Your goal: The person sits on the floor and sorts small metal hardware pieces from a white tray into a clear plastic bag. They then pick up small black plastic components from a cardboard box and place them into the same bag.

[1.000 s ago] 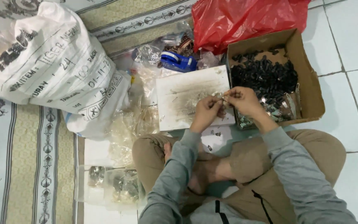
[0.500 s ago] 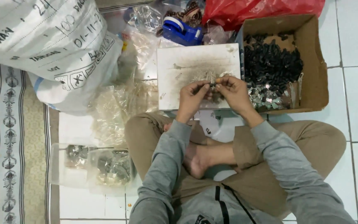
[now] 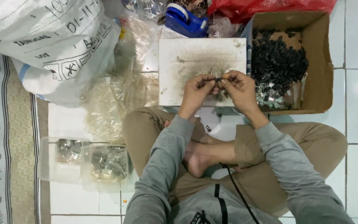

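Observation:
I sit cross-legged on a tiled floor. My left hand [image 3: 197, 91] and my right hand [image 3: 239, 87] meet fingertip to fingertip over a stained white board [image 3: 187, 68], pinching one small dark part [image 3: 217, 79] between them. A little heap of small metal pieces [image 3: 215, 71] lies on the board just beyond my fingers. To the right, an open cardboard box [image 3: 322, 62] holds several small black parts [image 3: 276, 62] and shiny metal pieces [image 3: 270, 94].
A large white printed sack [image 3: 50, 41] fills the upper left. A blue tape dispenser [image 3: 185, 20] and a red plastic bag [image 3: 266, 8] lie behind the board. Clear plastic bags [image 3: 112, 103] and two clear tubs [image 3: 85, 161] of parts sit at my left. A patterned mat [image 3: 1, 137] borders the left edge.
The view has shifted so the board and box sit higher in frame. My hands stay together over the board, fingertips still pinched on a small part.

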